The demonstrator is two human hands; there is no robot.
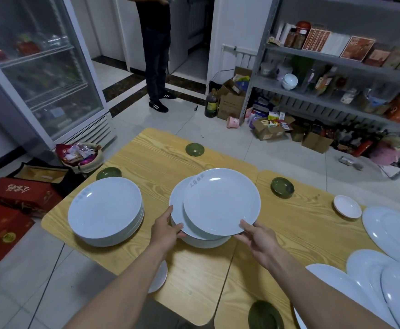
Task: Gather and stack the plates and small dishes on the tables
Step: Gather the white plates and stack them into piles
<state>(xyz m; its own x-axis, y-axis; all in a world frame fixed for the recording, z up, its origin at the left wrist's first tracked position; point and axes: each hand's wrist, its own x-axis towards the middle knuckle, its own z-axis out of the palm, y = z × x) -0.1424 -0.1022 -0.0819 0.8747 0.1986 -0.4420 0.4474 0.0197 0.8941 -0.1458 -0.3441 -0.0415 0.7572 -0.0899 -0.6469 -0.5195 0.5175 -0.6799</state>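
Over the middle of the pale yellow wood-grain table (156, 160), the right hand (257, 241) pinches the near rim of a white round ceramic plate (221, 201), thumb on top and fingers tucked beneath. The plate is glossy and shallow, with a faint line of grey lettering along its far-left rim and a bright glint of light near its centre. It sits slightly tilted and shifted to the right over a second white plate (177, 207) of the same kind, whose left edge the left hand (166, 230) grips, thumb lying across the rim. Both plates rest above a short pile of white plates (206, 242) near the table's right edge. Just to the left stands a taller stack of white round plates (105, 210), neat and squared up. Small dark green round dishes are scattered about: one at the far edge (195, 149), one behind the taller stack (108, 173), one on the adjoining wooden table (282, 187) and one at the near edge (265, 315). A small white saucer (347, 206) sits further right, next to several large white oval platters (393, 233) that overlap one another. Beyond the tables, a person in dark clothes (156, 55) stands between a glass-door fridge (39, 67) and a grey metal shelf unit (336, 60).
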